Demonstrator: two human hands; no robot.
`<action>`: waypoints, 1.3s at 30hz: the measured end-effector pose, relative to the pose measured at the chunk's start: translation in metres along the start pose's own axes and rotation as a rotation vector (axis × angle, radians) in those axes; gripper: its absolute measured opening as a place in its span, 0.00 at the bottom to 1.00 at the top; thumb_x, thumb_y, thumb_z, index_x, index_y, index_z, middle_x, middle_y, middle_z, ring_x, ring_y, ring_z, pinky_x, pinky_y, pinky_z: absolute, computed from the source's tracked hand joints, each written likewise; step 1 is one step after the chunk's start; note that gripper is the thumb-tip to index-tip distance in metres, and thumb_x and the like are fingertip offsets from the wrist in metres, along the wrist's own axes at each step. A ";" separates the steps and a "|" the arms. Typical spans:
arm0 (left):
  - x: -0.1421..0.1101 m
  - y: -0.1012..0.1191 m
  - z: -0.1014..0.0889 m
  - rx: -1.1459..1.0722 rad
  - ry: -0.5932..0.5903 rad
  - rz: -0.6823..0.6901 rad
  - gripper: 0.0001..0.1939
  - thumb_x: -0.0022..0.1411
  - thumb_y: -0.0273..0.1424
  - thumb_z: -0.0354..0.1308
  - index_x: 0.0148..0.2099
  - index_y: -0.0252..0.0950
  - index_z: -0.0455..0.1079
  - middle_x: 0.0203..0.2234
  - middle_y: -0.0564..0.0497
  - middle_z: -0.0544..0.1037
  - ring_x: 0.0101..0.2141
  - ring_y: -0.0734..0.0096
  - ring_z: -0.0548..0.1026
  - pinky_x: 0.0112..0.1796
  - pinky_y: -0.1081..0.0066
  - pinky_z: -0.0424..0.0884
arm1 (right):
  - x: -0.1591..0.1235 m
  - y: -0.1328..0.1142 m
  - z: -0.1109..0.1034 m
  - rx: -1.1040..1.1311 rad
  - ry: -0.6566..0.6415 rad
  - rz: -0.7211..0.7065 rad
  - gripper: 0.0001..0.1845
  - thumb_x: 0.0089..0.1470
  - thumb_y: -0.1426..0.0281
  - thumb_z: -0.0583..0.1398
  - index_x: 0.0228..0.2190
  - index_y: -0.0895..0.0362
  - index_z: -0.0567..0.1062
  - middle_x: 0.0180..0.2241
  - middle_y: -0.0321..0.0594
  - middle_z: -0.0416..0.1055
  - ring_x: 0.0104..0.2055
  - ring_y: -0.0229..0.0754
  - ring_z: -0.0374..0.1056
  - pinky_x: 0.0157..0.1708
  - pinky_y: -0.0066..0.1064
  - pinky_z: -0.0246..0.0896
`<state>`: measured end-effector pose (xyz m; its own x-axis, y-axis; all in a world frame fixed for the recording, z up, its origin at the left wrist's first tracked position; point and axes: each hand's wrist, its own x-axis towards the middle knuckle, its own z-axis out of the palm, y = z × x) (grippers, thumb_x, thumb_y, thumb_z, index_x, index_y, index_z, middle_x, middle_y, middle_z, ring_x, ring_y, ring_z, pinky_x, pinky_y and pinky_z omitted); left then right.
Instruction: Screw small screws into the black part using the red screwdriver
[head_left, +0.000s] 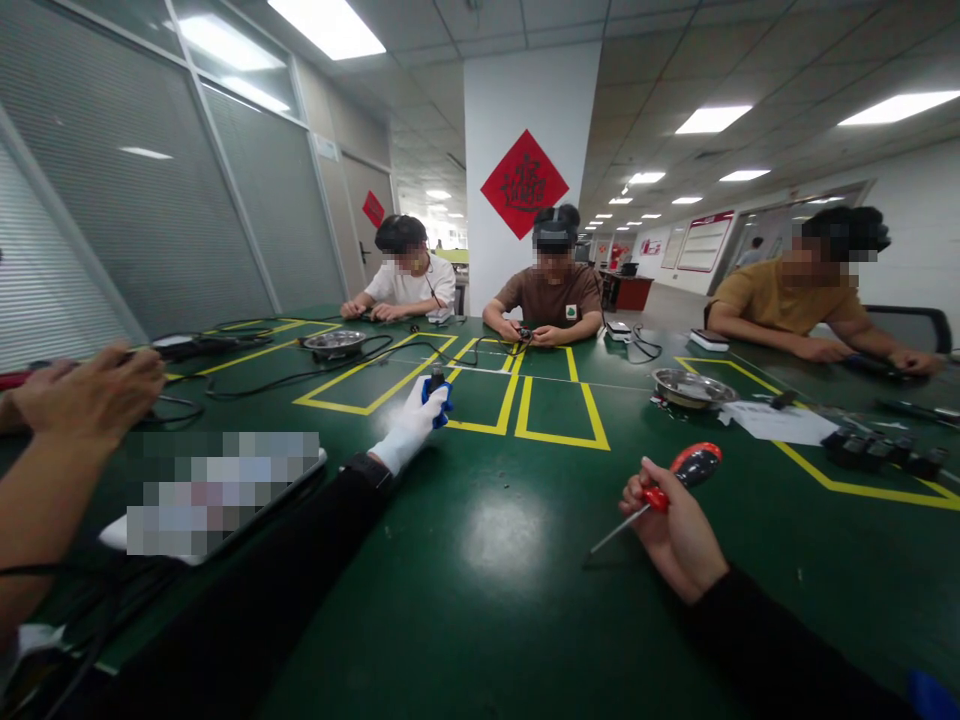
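Observation:
My left hand (411, 425), in a white glove, is stretched out over the green table (487, 540) and closed around a small blue and black object (437, 396). My right hand (675, 530), bare, grips a screwdriver (660, 492) by its red and black handle. The metal shaft points left and down, its tip touching the tabletop. Both my sleeves are black.
A co-worker's bare hands (82, 395) rest at the left by a blurred device (217, 490) and black cables. Three people sit across the table. Metal bowls (694, 388), a sheet of paper (780, 422), black parts (877, 450) and yellow tape lines (559, 437) lie about.

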<state>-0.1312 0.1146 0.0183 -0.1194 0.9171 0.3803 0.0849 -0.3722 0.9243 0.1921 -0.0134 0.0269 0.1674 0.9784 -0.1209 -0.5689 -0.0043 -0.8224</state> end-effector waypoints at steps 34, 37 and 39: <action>0.024 -0.005 -0.041 1.684 -0.170 0.422 0.16 0.59 0.23 0.50 0.48 0.43 0.68 0.49 0.41 0.67 0.45 0.52 0.64 0.38 0.59 0.58 | 0.006 0.003 -0.005 -0.022 -0.038 -0.004 0.14 0.47 0.64 0.64 0.20 0.57 0.65 0.18 0.30 0.60 0.20 0.33 0.56 0.21 0.25 0.60; 0.023 -0.005 -0.040 1.694 -0.136 0.417 0.17 0.60 0.24 0.49 0.48 0.45 0.68 0.50 0.42 0.67 0.45 0.53 0.64 0.38 0.58 0.58 | 0.006 0.003 -0.005 -0.015 -0.041 -0.010 0.14 0.47 0.65 0.64 0.20 0.57 0.65 0.18 0.30 0.60 0.20 0.32 0.56 0.21 0.25 0.60; 0.023 -0.005 -0.040 1.674 -0.137 0.410 0.18 0.59 0.24 0.50 0.48 0.45 0.68 0.50 0.42 0.67 0.45 0.52 0.64 0.39 0.58 0.58 | 0.006 0.004 -0.005 -0.014 -0.040 -0.013 0.14 0.47 0.65 0.64 0.20 0.57 0.65 0.18 0.30 0.60 0.21 0.32 0.56 0.21 0.25 0.59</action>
<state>-0.1736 0.1315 0.0240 0.2417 0.8456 0.4760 0.9503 -0.1070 -0.2924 0.1953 -0.0090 0.0202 0.1424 0.9859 -0.0883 -0.5559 0.0058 -0.8313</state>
